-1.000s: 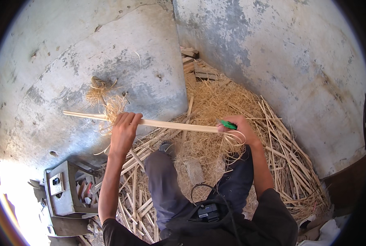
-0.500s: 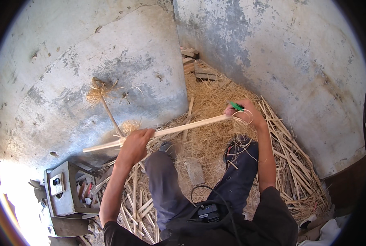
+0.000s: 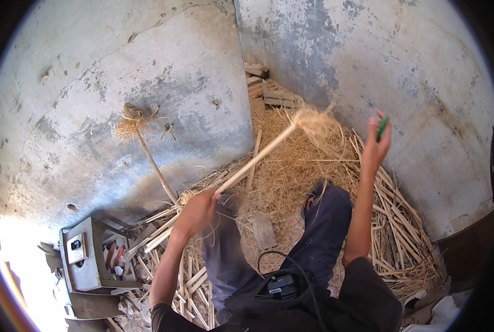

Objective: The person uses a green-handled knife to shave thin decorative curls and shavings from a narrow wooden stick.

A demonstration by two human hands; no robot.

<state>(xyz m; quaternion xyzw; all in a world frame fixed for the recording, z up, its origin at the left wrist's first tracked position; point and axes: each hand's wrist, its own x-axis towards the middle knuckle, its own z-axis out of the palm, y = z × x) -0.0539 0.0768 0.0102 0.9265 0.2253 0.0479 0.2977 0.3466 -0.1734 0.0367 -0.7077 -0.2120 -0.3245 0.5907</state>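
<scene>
My left hand point(image 3: 196, 213) is closed around a long pale wooden stick point(image 3: 258, 157), which slants up to the right across my left knee. At its far end a bunch of curly shavings point(image 3: 316, 123) is blurred by motion. The stick's near end comes out below my left hand. Raised to the right, near the wall, my right hand point(image 3: 375, 146) is apart from the stick. It grips a small green object point(image 3: 382, 128), perhaps a tool handle; its exact kind cannot be made out.
Another stick point(image 3: 155, 165) leans on the left wall point(image 3: 92, 110), with fibres at its top. Shavings point(image 3: 280, 149) cover the floor between my legs. Split sticks point(image 3: 402, 232) are heaped at the right, more lie at the left. A worn box-like cabinet point(image 3: 86, 254) lies at lower left.
My right hand has moved right and away from the stick, taking the green object along. The stick's far end has swung up and away, while my left hand has shifted slightly lower and right.
</scene>
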